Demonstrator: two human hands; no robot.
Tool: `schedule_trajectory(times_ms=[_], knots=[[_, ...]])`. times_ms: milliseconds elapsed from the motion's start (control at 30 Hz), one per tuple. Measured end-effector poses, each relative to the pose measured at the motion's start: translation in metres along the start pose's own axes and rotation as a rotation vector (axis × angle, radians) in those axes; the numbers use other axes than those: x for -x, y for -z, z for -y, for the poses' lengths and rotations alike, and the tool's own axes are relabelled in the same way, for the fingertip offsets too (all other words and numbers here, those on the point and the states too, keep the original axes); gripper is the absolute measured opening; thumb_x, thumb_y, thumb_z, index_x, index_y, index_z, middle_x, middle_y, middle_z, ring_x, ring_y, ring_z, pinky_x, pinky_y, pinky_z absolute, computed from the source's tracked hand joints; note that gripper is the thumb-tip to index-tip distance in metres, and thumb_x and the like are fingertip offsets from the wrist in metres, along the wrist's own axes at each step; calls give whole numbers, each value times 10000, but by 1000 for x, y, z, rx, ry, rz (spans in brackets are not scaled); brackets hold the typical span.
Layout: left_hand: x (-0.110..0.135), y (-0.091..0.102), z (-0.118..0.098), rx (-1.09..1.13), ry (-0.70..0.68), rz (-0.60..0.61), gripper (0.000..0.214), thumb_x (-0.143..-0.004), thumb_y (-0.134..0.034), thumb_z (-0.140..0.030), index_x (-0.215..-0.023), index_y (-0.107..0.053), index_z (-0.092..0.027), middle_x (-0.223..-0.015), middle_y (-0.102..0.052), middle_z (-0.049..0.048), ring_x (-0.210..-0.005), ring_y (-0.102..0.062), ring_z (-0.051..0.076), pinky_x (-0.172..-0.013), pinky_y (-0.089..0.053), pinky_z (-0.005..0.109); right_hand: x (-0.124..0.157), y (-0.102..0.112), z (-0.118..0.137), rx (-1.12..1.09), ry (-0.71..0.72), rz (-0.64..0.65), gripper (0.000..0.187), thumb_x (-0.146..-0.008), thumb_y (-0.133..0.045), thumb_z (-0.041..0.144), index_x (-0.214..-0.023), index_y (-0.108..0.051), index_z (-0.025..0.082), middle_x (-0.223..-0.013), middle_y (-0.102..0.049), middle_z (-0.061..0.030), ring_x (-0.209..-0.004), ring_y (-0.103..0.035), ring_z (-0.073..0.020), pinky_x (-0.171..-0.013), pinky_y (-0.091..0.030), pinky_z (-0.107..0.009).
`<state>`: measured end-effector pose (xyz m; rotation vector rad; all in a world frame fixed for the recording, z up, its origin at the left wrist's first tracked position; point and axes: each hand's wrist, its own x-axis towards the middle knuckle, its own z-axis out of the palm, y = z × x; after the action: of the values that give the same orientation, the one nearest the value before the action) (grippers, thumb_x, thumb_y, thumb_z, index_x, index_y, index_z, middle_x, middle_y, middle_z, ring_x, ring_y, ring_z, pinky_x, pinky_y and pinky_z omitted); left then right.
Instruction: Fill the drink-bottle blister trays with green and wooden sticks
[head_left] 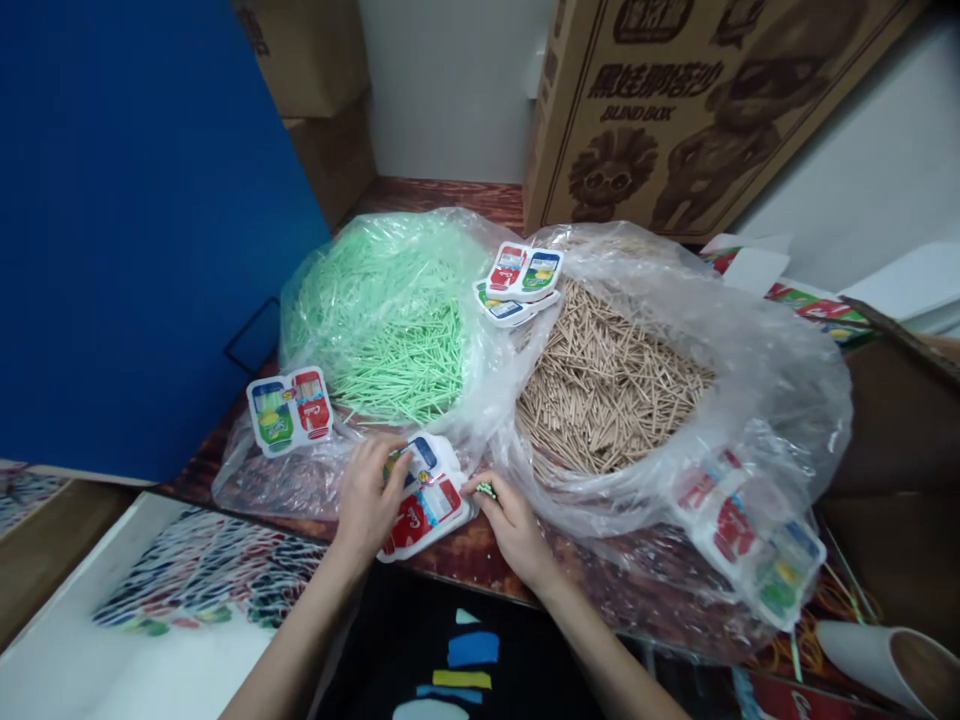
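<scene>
A stack of white blister packs (439, 497), printed with a red Cola can and a second blue-green can, lies at the table's front edge. My left hand (371, 495) is closed over the left side of the top pack, its fingers bent on the blue-green half and partly covering it. To the right of the stack, my right hand (517, 530) pinches a small bundle of light green sticks (487, 490), seen end-on. Behind my left hand sits an open plastic bag of green sticks (412, 360). Beside it another bag holds tan sticks (607, 385).
Single packs lie at left (290, 410) and between the bags (523, 272); more packs (750, 540) rest on plastic at right. A blue panel (150, 230) stands left, a printed carton (675, 110) behind. A white cup (885, 665) lies lower right.
</scene>
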<state>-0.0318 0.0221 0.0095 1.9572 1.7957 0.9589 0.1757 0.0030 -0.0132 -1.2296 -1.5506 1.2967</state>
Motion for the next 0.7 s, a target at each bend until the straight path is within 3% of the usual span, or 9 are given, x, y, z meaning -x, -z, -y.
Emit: schedule_trajectory(times_ms=[100, 200, 400, 700], knots=[[8, -4, 17, -193, 23, 37, 254, -849, -565, -325, -1056, -611, -185, -1022, -619, 101, -977, -564, 287, -862, -443, 426, 3, -3, -8, -4, -2, -11, 165, -925, -438, 271, -892, -597, 238, -889, -637, -22, -903, -597, -208, -834, -431, -318], [6, -10, 23, -247, 55, 81, 299, -802, -615, -350, -1061, -594, -203, -986, -599, 82, -944, -562, 286, -835, -441, 420, 3, -2, -11, -40, -7, -24, 174, -924, -435, 268, -883, -602, 240, -879, -644, -21, -928, -603, -212, -857, -429, -324], [-7, -16, 34, -77, 195, 121, 179, -747, -633, -337, -787, -507, -216, -776, -562, -8, -764, -565, 207, -697, -435, 319, 4, 3, -14, -118, -16, -31, 185, -924, -449, 265, -920, -632, 238, -945, -679, -31, -966, -621, -214, -885, -436, -336], [-10, -17, 32, 35, 284, 74, 154, -732, -614, -340, -777, -547, -209, -764, -590, -14, -741, -566, 190, -698, -435, 303, 0, 7, -17, -159, -32, -8, 208, -939, -456, 281, -952, -650, 209, -968, -691, -44, -958, -627, -198, -886, -438, -312]])
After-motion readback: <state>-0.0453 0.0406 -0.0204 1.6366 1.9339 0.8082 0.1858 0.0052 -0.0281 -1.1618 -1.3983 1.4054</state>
